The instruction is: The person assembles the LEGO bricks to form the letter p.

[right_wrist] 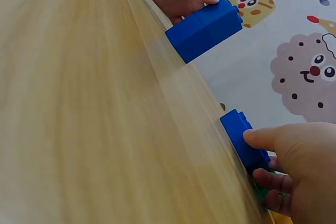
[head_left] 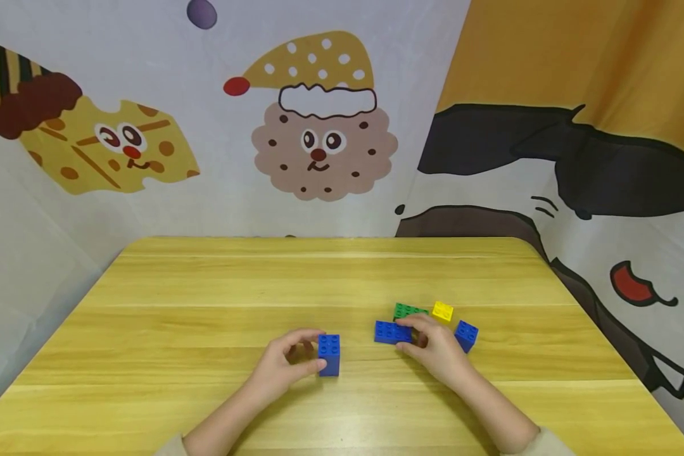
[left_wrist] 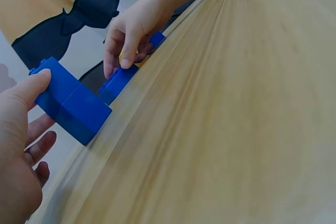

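Note:
Two blue toy bricks joined into a stack (head_left: 329, 365) stand upright on the table. My left hand (head_left: 273, 366) holds this stack from its left side, thumb on the near face; a seam between the two bricks shows in the left wrist view. To the right lies a longer blue brick (head_left: 384, 332), studs up. Thumb and fingers of my right hand (head_left: 443, 349) pinch its right end, low at the table. Just behind it is a green brick (head_left: 407, 310), partly covered by the right hand.
A yellow brick (head_left: 443, 311) sits beyond the right hand, and another blue brick (head_left: 466, 335) is to the right of that hand. All lie on a wooden table (head_left: 216, 291). A printed curtain (head_left: 216, 209) hangs behind the table's far edge.

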`<state>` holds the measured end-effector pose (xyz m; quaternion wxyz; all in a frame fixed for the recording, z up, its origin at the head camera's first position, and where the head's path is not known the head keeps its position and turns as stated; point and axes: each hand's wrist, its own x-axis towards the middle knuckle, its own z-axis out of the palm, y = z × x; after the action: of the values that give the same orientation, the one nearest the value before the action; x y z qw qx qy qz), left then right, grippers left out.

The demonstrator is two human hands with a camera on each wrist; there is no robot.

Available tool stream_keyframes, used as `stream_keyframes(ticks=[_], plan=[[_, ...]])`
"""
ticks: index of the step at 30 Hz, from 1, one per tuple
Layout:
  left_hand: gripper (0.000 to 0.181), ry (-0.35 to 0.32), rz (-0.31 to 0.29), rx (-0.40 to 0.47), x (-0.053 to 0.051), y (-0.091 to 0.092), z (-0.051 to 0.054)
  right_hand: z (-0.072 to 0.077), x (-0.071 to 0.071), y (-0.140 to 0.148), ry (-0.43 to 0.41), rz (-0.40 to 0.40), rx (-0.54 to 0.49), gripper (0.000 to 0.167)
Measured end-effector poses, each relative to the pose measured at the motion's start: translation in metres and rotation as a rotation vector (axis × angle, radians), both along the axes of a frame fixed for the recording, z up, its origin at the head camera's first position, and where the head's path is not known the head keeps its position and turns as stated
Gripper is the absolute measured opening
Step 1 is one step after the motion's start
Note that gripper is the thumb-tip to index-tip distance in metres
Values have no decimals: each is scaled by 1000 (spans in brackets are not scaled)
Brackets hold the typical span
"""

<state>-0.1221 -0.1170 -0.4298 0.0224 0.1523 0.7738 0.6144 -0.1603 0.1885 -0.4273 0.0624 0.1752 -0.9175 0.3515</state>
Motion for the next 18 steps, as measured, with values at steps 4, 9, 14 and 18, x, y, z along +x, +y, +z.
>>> stream_keyframes(ticks=[4, 9, 14, 18], plan=[[41, 2, 3, 6, 1, 1, 1, -2, 0, 0, 0, -1, -1, 37], [40, 1, 4, 13, 1, 1, 2, -3, 0, -1, -9, 0, 5, 36], [38, -8, 12, 2, 1, 1, 1, -3, 0, -2, -2, -1, 8, 35], [38, -26, 18, -7, 0, 0, 0, -3, 0, -2, 0, -1, 11, 35]])
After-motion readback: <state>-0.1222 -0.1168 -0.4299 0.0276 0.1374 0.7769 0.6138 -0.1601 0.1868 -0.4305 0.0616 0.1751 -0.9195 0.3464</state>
